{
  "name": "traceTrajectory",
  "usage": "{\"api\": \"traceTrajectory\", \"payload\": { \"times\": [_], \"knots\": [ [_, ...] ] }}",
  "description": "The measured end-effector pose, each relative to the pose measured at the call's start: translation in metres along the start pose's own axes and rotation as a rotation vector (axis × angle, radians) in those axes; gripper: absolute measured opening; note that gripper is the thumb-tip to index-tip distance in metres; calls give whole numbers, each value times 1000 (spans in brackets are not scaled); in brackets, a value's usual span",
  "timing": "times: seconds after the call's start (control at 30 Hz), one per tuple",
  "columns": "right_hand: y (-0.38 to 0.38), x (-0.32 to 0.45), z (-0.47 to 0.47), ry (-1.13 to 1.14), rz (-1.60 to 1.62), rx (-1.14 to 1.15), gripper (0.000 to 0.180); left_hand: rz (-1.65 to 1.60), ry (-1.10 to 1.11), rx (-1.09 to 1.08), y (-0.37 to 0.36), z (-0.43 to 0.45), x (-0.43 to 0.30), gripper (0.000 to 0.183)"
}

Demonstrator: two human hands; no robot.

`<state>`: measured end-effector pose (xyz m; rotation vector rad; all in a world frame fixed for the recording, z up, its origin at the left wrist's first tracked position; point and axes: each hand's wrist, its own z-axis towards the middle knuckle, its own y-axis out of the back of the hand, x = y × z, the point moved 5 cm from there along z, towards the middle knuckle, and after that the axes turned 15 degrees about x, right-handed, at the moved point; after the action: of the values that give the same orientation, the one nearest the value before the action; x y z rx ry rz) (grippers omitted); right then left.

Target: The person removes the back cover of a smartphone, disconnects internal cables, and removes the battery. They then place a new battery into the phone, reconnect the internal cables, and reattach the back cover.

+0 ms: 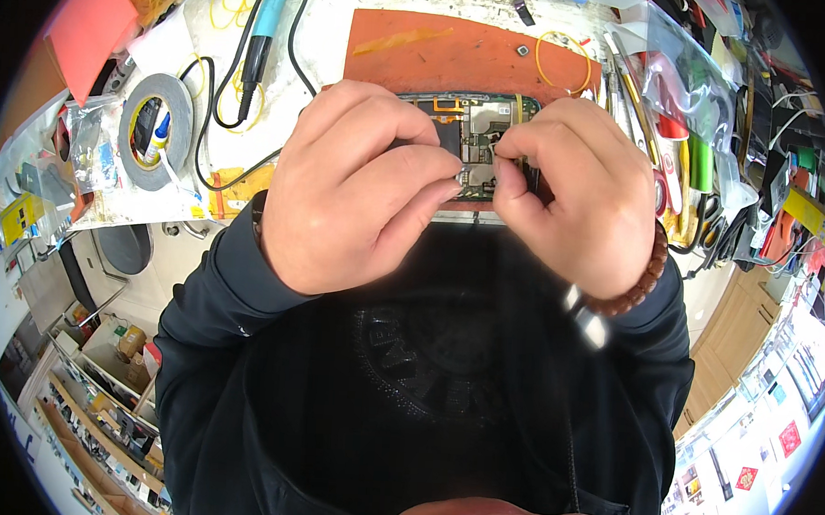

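An opened smartphone (pixel 484 119) with its circuit board and metal shields showing lies crosswise before me, on a reddish-brown work mat (pixel 408 50). My left hand (pixel 367 186) covers the phone's left part, its thumb and forefinger tips close together over the board; whether something small is between them cannot be told. My right hand (pixel 574 188) is over the phone's right part, thumb and forefinger nearly meeting at the board's edge around what may be a tiny part, too small to tell. A yellow band (pixel 519 109) crosses the phone's top right.
On the left are a grey tape roll (pixel 132 159) around a small glue bottle (pixel 156 139), and a blue-handled corded tool (pixel 271 10). A yellow rubber band (pixel 538 63) and a small square part (pixel 523 50) lie on the mat. Tweezers and other hand tools (pixel 633 94) crowd the right.
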<state>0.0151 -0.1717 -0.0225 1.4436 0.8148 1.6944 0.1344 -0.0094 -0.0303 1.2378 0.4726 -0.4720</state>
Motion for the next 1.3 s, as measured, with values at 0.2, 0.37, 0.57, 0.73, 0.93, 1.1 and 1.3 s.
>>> {"api": "traceTrajectory", "payload": {
  "times": [0.2,0.37,0.57,0.73,0.93,1.1,1.3],
  "knots": [
    [1,-1,0,-1,19,58,27,-13,-3,-27,-2,0,1,33],
    [2,-4,2,-99,113,150,33,-23,3,-15,-2,-1,2,33],
    [6,-6,10,-78,117,256,33,-19,8,-10,-2,-1,1,33],
    [9,-7,15,-94,107,326,30,-21,6,-16,-1,-1,1,33],
    [9,-8,17,-90,101,258,29,-36,12,-18,-2,-2,2,33],
    [8,-9,17,-82,101,264,32,-33,10,-13,-2,-2,2,34],
    [21,-12,9,-97,191,194,31,-42,14,-13,-1,-2,3,35]
  ]
}}
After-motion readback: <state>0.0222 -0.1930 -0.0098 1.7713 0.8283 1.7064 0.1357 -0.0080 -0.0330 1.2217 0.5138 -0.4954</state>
